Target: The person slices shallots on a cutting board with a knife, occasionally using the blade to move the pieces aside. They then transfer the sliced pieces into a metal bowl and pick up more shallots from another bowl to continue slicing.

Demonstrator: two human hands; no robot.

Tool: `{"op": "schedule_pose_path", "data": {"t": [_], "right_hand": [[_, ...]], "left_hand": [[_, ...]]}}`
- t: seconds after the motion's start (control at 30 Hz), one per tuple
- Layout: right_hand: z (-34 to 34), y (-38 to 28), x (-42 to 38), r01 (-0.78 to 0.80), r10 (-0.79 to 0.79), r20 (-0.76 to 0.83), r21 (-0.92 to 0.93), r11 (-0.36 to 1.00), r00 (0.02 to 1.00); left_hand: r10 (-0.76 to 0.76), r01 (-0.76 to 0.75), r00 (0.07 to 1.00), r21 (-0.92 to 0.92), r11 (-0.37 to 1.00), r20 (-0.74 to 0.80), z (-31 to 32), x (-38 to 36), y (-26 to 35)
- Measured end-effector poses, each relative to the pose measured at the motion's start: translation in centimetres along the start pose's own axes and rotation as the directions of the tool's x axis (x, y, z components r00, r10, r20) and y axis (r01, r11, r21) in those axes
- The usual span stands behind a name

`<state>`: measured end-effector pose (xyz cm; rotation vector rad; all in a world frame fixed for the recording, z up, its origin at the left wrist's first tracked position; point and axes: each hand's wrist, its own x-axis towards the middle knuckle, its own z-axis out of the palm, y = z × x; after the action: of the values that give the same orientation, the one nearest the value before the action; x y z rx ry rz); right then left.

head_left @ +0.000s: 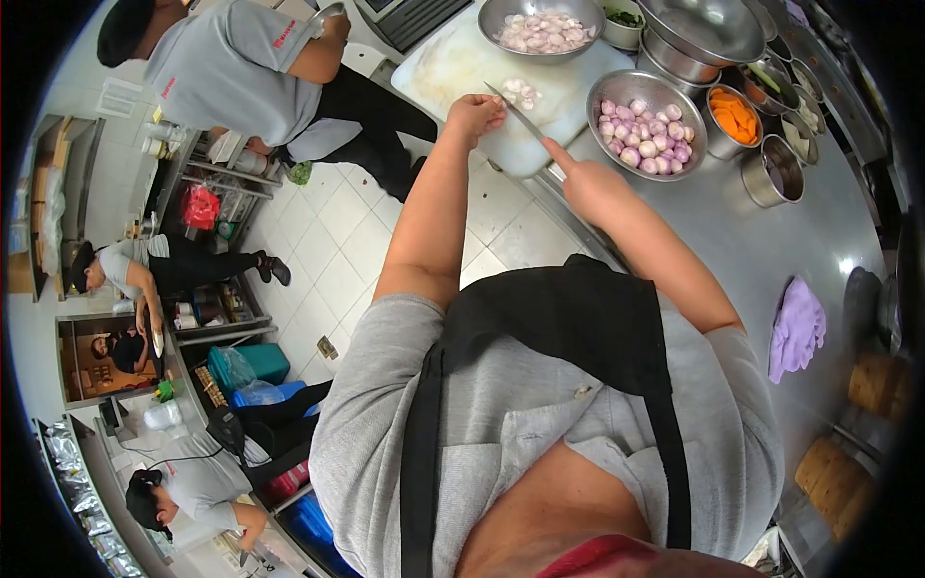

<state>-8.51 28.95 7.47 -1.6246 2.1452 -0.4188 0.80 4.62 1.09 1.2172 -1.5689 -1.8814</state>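
My right hand [590,188] grips a knife [520,118], its blade slanting up and left over the white cutting board [438,72]. Close to the blade, my left hand [475,118] has its fingers curled together at the board's near edge; what they hold is too small to make out. Just beyond the blade lies a small pile of cut shallots [521,92]. Whole peeled shallots [647,135] fill a metal bowl [599,96] right of the board. At the board's far end, another metal bowl [491,40] contains pale cut shallots [544,32].
Orange carrot pieces [734,118] sit in a metal container beside an open metal pot [773,173]. Stacked bowls [708,29] stand behind. A purple cloth [798,328] lies on the steel counter [703,241]. Co-workers stand leftward, one person [236,82] nearby across the tiled floor [328,231].
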Motion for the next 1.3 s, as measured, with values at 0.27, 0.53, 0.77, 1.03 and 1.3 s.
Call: {"op": "schedule_pose_path", "data": {"t": [0.27, 0.53, 0.77, 1.03, 1.3], "right_hand": [[-0.5, 1.2, -5.1, -0.019, 0.019, -0.007, 0.024, 1.000, 1.000], [-1.0, 0.8, -5.9, -0.008, 0.009, -0.015, 0.045, 0.999, 1.000], [-1.5, 0.3, -5.8, -0.020, 0.020, 0.033, 0.011, 1.000, 0.999], [-0.9, -0.1, -3.3, 0.000, 0.001, 0.023, -0.036, 0.999, 1.000], [-0.5, 0.0, -3.0, 0.006, -0.007, -0.025, -0.065, 0.998, 1.000]], "left_hand": [[-0.012, 0.012, 1.000, -0.009, 1.000, -0.011, 0.2, -0.5, 0.6], [-0.006, 0.006, 1.000, 0.002, 1.000, -0.006, 0.2, -0.4, 0.5], [-0.031, 0.031, 0.999, 0.029, 0.999, -0.012, 0.2, -0.6, 0.7], [-0.029, 0.029, 1.000, 0.037, 0.999, 0.010, -0.1, 0.1, 0.3], [0.035, -0.039, 0.993, -0.029, 0.999, -0.115, 0.8, -1.3, 0.8]]}}
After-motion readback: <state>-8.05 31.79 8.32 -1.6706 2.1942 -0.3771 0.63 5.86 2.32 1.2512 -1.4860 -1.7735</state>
